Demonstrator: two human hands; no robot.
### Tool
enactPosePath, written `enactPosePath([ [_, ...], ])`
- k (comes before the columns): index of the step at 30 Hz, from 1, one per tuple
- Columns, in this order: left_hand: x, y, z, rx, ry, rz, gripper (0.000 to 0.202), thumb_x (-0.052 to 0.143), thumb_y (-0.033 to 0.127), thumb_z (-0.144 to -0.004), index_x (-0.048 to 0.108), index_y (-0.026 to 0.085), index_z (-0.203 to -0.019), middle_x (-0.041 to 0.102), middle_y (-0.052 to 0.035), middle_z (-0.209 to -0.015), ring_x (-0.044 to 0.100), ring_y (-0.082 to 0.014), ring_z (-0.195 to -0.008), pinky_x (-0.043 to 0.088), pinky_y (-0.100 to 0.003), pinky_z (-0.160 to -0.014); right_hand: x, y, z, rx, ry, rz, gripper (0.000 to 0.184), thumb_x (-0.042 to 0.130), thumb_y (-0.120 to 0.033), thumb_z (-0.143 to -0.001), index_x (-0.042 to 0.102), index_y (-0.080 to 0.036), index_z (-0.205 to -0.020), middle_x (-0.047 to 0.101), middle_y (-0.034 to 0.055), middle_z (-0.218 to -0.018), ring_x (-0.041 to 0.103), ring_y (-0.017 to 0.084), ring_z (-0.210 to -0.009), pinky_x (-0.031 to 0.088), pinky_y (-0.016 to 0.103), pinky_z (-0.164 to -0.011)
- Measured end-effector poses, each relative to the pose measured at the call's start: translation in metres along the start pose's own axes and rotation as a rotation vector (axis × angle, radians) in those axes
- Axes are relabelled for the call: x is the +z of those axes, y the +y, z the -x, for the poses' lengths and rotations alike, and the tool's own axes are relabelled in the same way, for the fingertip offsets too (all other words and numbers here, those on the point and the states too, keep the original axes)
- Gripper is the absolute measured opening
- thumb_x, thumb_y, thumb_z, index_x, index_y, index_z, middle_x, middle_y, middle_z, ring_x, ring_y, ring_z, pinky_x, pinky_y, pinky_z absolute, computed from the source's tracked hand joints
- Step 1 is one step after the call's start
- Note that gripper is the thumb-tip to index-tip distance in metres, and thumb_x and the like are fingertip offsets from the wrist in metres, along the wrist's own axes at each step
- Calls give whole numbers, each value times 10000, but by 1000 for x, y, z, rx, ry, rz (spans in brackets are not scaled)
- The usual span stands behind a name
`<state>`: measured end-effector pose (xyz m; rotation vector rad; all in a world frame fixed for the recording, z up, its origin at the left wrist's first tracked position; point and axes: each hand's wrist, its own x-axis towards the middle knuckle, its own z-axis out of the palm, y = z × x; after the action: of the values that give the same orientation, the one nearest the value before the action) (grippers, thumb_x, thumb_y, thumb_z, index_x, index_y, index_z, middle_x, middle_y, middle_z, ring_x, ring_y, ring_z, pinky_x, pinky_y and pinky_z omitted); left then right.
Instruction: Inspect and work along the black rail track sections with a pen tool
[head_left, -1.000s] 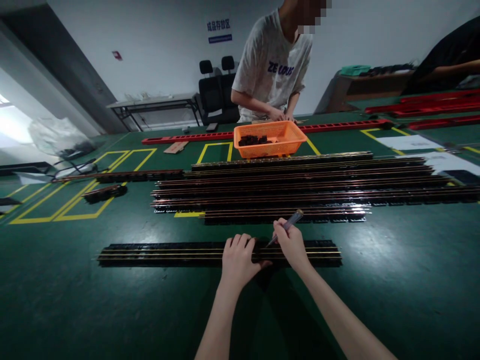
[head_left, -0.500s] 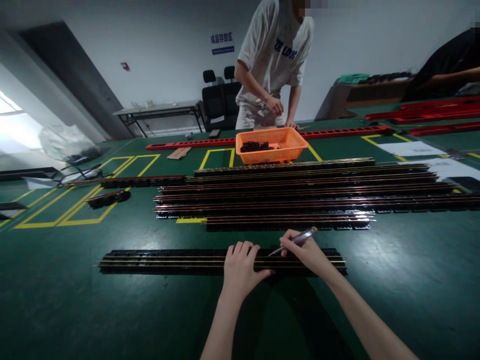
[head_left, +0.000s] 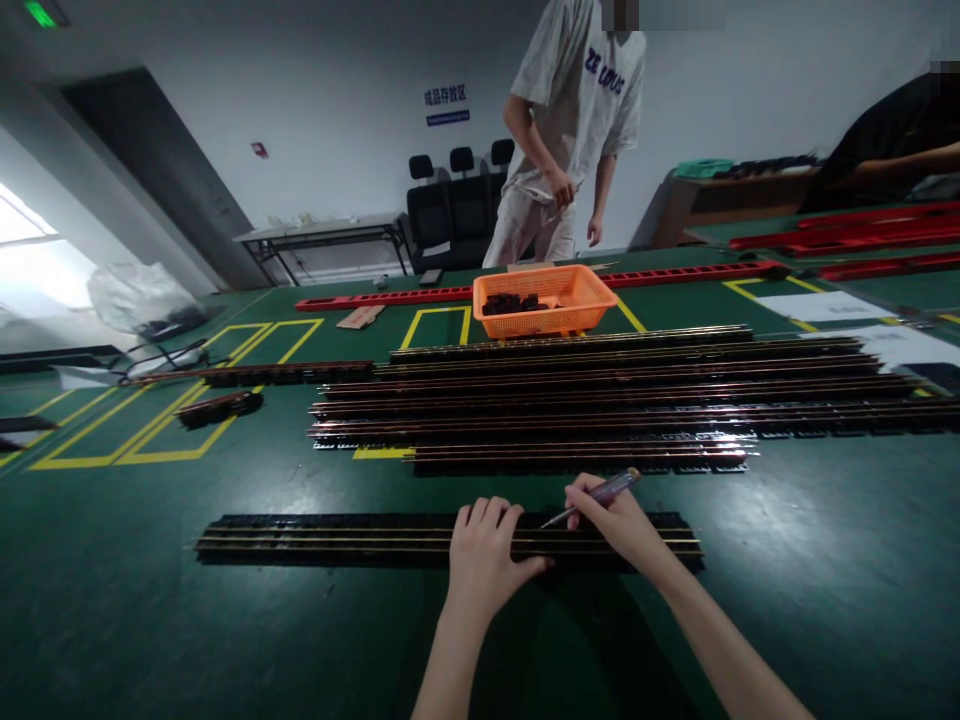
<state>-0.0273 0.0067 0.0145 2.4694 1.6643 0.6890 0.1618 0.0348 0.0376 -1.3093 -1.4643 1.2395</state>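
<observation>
A long black strip (head_left: 322, 541) with thin brass-coloured rods along it lies across the table in front of me. My left hand (head_left: 486, 560) is clasped over its middle, the fingers over the far side and the thumb at the near edge. Just to the right, my right hand (head_left: 616, 518) is closed round a screwdriver (head_left: 613, 487) with a clear handle. Its shaft slants down to the left, and the tip is at the strip beside my left fingers. Whether the tip touches a rod or the black part I cannot tell.
Several similar strips (head_left: 600, 410) lie side by side beyond my hands. Behind them stands an orange basket (head_left: 544, 322) holding black pieces, before a long red rail (head_left: 420, 296). A short black piece (head_left: 217, 408) lies left. Across the table stands a person (head_left: 574, 130).
The view has tilted up slightly, so the table things sit lower. The person opposite has straightened and lifted a hand off the table. My hands keep nearly the same place on the strip.
</observation>
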Motion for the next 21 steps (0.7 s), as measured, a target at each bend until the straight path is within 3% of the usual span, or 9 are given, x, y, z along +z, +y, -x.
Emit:
enactPosePath([
  [21,3,-1,2,34,32,-29,488,688,521,-642,591,191,-989,625,-51,-956,571,-238,-888,461,-430,-800,-4,10,-1,-13,130,24,342,471,-458,-777,470,-208,-544,456,-41,-418,442,123,-430,354,255,-491],
])
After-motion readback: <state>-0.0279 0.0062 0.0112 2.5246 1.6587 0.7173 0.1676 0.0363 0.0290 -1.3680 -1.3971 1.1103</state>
